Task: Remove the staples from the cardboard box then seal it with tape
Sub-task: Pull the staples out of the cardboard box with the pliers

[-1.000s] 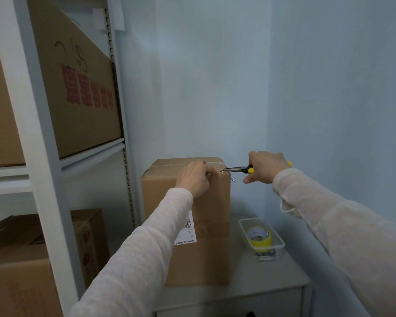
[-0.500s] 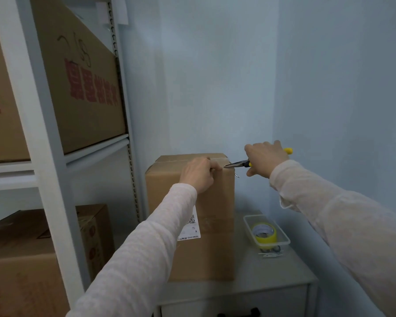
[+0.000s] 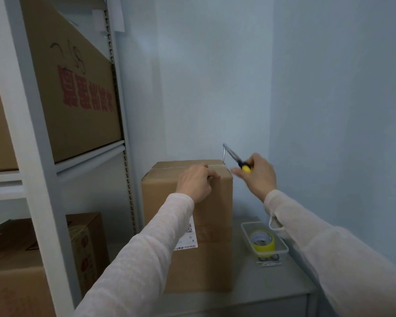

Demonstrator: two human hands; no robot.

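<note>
The tall brown cardboard box (image 3: 212,266), flaps closed, bears a white label (image 3: 189,239).

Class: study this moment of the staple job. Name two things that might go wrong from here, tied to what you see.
1. The pliers, gripped by the right hand, hold what looks like a pulled staple above the cardboard box; it might slip free and get lost.
2. The left hand grips the box's top edge close to the pliers' tip; the next stroke could jab its fingers.
</note>
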